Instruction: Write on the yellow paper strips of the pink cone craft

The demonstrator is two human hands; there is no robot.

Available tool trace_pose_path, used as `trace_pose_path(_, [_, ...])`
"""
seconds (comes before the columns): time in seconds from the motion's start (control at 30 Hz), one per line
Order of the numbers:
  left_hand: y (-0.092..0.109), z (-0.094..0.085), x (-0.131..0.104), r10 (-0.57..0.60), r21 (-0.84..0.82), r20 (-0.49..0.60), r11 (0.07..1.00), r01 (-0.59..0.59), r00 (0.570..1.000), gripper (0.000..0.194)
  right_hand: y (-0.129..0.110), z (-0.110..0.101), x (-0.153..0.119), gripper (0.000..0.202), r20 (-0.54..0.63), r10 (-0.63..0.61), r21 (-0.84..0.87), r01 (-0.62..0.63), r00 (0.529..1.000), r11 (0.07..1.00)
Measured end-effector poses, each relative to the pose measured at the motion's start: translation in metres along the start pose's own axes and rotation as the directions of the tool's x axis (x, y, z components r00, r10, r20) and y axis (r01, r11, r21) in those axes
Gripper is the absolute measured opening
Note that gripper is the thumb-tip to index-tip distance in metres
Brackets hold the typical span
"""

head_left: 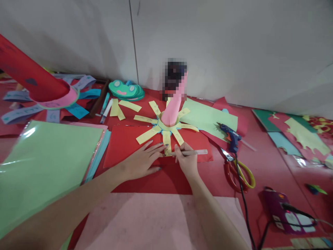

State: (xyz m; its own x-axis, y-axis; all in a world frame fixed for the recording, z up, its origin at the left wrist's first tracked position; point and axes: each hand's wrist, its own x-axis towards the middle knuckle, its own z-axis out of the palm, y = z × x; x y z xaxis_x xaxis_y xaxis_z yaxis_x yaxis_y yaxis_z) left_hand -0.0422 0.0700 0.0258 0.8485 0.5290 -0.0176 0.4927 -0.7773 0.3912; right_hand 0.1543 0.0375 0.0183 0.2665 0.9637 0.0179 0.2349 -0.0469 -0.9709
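My right hand [187, 160] is closed around a pale, translucent pen [196, 152], its tip end close to a yellow paper strip [167, 140]. Fingers outstretched, my left hand [142, 158] lies flat, its fingertips by the end of that same strip. The strip is one of several that fan out from the yellow ring at the foot of a pink paper cone [171, 113]. Under the strips lies a red sheet [125, 142]. Some strips carry small drawn marks, too small to read.
To the right lie a glue gun [231, 135] with its cord, scissors [238, 173] and a purple power strip [279, 210]. Green paper [52, 156] and a red cone [33, 73] are at left. Green frog cutouts [126, 91], markers [106, 110] and loose yellow strips [130, 105] sit behind.
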Motion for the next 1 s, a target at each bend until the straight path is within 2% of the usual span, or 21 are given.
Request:
trace_pose_path(0.53, [0.0003, -0.0011, 0.0009, 0.001, 0.013, 0.009, 1.000, -0.002, 1.000, 0.034, 0.0008, -0.0002, 0.0005, 0.034, -0.041, -0.023, -0.038, 0.022, 0.999, 0.999])
trace_pose_path(0.83, [0.0000, -0.0001, 0.0015, -0.001, 0.001, 0.010, 1.000, 0.001, 1.000, 0.037, -0.0037, 0.0003, -0.0052, 0.037, -0.101, -0.052, 0.037, 0.056, 0.994, 0.998])
trace_pose_path(1.0, [0.0003, -0.0003, 0.0016, -0.008, 0.001, 0.019, 1.000, 0.008, 1.000, 0.036, -0.0037, 0.0037, -0.0067, 0.041, -0.063, -0.023, 0.053, 0.027, 0.998, 0.998])
